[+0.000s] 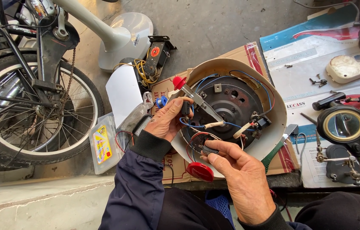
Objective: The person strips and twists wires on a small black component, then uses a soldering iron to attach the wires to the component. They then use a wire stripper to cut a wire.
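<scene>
A cream round appliance housing (273, 106) lies open, tilted toward me, with a dark metal disc (235, 102) and blue, red and white wires inside. My left hand (167, 121) pinches a small black connector (185, 107) on a blue wire at the housing's left rim. A slim metal tool (205, 106) with a red end (179, 81) crosses just above my fingers. My right hand (241, 179) holds a small black switch part (209, 150) with red and black wires at the lower rim. A red cap (200, 171) sits below it.
A bicycle wheel (26, 110) stands at the left, a white fan base (124, 38) behind. The housing rests on flat cardboard (248, 53). A magnifier on a clamp stand (342, 125), loose screws (318, 81), a white plastic part (352, 67) and a small plastic box (102, 145) lie around.
</scene>
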